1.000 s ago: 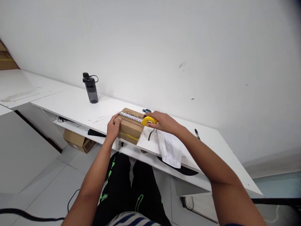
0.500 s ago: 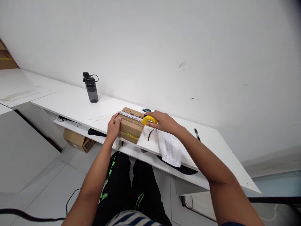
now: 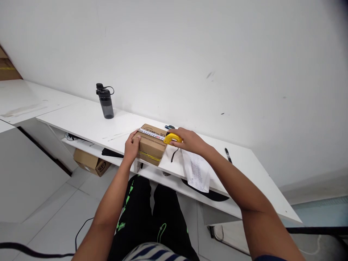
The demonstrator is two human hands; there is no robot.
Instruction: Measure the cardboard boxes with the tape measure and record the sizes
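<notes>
A small brown cardboard box with yellow tape along its front side sits at the near edge of the white desk. My left hand grips the box's left end, thumb on the top. Across the box top runs the white numbered blade of a tape measure, whose yellow case is at the box's right end. Fingers of my right hand are closed round that case. A dark strap hangs below the case. The blade's far tip lies by my left fingers.
A dark water bottle stands to the left. Right of the box lie a printed white paper or bag and a black marker. A small dark object rests behind the box. An open shelf below holds black items; another carton is underneath.
</notes>
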